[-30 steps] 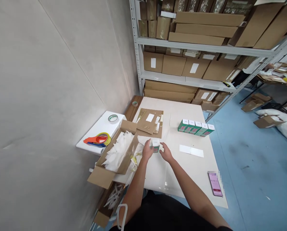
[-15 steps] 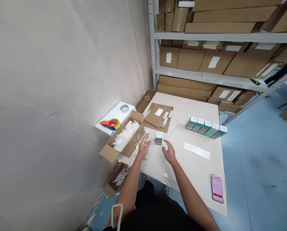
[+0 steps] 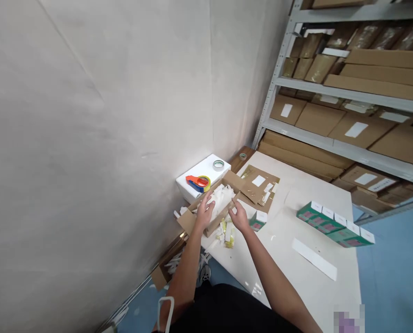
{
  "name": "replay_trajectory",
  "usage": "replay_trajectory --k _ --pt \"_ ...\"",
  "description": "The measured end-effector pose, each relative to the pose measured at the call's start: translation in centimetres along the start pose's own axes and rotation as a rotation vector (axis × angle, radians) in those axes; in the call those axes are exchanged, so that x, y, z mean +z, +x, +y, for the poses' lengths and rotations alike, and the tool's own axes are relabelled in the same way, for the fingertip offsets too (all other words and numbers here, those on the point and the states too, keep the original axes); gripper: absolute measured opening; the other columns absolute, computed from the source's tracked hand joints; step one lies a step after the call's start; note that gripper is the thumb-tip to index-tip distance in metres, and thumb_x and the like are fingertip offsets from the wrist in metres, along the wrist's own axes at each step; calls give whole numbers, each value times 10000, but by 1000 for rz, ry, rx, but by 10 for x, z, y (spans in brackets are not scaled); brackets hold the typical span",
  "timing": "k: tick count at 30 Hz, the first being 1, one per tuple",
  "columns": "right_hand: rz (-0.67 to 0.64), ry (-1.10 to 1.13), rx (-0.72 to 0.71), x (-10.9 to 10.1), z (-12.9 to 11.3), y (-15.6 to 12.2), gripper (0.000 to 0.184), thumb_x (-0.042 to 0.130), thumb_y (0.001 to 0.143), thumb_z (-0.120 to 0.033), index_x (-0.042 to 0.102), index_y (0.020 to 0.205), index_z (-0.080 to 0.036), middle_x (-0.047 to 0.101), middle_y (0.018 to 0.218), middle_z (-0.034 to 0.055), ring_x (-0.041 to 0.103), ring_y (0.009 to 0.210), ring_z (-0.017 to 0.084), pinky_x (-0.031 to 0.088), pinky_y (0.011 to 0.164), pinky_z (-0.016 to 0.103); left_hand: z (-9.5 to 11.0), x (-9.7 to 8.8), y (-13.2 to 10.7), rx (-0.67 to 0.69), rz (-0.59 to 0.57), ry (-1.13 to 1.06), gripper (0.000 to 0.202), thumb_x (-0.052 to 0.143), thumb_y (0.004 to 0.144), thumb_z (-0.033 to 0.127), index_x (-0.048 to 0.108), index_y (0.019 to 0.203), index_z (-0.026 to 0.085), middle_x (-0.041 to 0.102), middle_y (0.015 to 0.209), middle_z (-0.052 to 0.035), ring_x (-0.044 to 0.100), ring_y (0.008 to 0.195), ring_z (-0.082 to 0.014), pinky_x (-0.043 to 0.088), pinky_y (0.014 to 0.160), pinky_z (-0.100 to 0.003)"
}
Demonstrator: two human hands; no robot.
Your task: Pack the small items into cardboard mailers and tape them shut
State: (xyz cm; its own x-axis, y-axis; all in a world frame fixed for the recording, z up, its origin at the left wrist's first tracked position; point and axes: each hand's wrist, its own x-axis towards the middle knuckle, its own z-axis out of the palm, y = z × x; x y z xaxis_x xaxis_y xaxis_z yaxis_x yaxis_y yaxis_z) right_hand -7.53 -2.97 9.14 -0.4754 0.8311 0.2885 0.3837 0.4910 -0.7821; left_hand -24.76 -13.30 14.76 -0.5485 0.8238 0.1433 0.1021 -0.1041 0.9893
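An open cardboard box (image 3: 217, 223) sits at the table's left edge, filled with crumpled white pieces (image 3: 223, 198) that look like paper. My left hand (image 3: 205, 213) is over the near left part of the box, fingers stretched and apart. At the box's right side is my right hand (image 3: 239, 217), slightly curled and holding nothing that I can see; whether it touches the cardboard I cannot tell. A single green and white small box (image 3: 258, 221) stands just right of that hand. Yellow and white scraps (image 3: 228, 234) lie between my forearms.
A tape dispenser (image 3: 198, 183) and a tape roll (image 3: 218, 164) rest on a white block by the wall. Flattened cardboard (image 3: 255, 188) lies behind. Several green boxes (image 3: 334, 224) form a row at right, with a white strip (image 3: 313, 259) nearer. Shelves hold cartons (image 3: 319, 119).
Both hands have moved left, from either side of the single green box to the open cardboard box. The view has turned left. The green box now appears tilted in the picture.
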Motion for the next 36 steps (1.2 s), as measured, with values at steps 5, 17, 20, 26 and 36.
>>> replay_trajectory --k 5,17,20,26,36 --pt "-130 -107 -95 75 -43 72 556 595 902 -300 595 1437 -150 635 1440 172 580 1358 307 446 1168 475 -9 -68 17 -5 95 -28 588 627 975 476 521 1519 280 528 1569 -122 541 1409 -283 475 1138 -441" --pt "-405 -654 46 173 -109 154 292 636 937 -217 666 1205 -105 718 1225 193 650 1165 303 423 1044 382 -24 -168 28 -35 219 -10 663 647 932 576 519 1504 265 544 1549 -147 621 1307 -277 511 1085 -440" --pt "-309 -566 7 161 -111 156 270 668 904 -189 671 1169 -131 720 1205 185 647 1143 318 432 1034 407 -22 -171 33 -22 232 -5 639 642 935 580 538 1486 273 556 1537 -140 618 1309 -273 508 1088 -430" --pt "-95 -483 -139 102 -100 127 208 625 917 -174 655 1123 -166 710 1150 166 617 1099 319 451 1006 453 -10 -142 54 48 238 31 574 613 962 587 580 1446 279 567 1519 -122 558 1381 -290 493 1111 -427" --pt "111 -443 9 -53 -44 1 297 623 945 -209 642 1239 -178 688 1129 140 591 1082 318 448 973 442 27 27 56 165 74 -26 575 559 1005 573 532 1491 267 470 1605 -119 419 1501 -292 387 1220 -437"
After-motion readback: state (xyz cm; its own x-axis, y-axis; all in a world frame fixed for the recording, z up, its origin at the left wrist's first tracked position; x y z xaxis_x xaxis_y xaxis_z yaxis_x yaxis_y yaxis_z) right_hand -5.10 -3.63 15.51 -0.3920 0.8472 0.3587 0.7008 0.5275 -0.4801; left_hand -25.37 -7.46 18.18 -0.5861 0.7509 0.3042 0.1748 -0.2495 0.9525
